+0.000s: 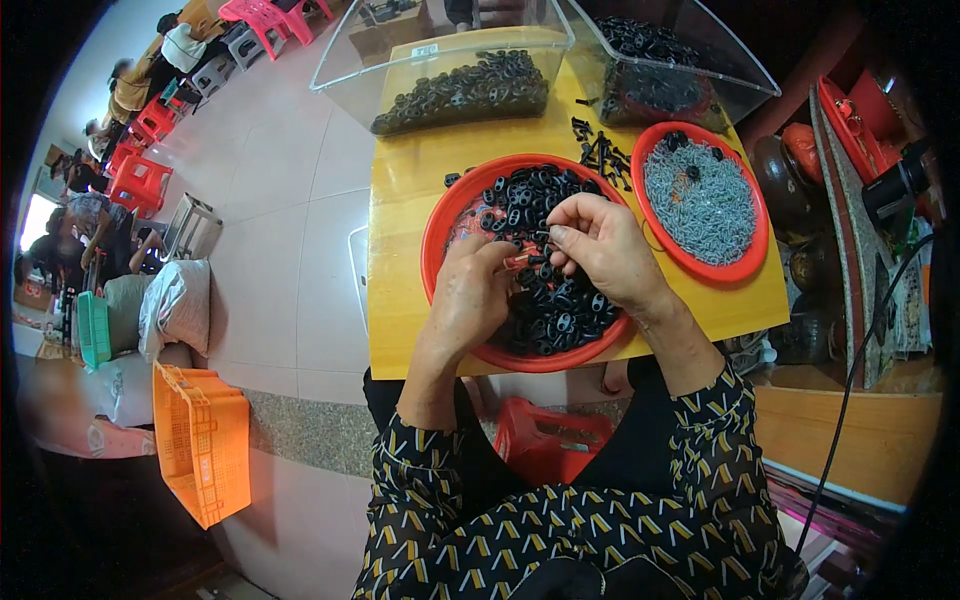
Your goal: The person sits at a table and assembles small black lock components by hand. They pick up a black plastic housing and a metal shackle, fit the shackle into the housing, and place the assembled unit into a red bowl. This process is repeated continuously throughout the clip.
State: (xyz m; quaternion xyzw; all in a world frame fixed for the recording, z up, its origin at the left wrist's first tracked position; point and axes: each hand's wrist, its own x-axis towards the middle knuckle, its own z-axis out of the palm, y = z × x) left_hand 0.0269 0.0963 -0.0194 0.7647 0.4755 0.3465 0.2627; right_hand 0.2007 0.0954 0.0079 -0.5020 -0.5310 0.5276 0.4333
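Observation:
Over a round red tray (432, 262) heaped with small black plastic parts (563, 322), my two hands are close together. My left hand (472, 292) is closed, its thumb and fingers pinching a small black plastic part mostly hidden by the fingertips. Just right of it, my right hand (607, 248) pinches a thin, light piece that looks like a screw between thumb and forefinger. To the right, a smaller red tray (758, 235) holds a pile of silver screws (700, 205), with a few black pieces on top.
Two clear plastic bins (345, 85) (745, 65) of black parts stand at the table's far side. Loose black pieces (605, 160) lie on the yellow tabletop (400, 200). An orange crate (205, 445) sits on the floor at left. A black cable (850, 375) hangs at right; people sit far left.

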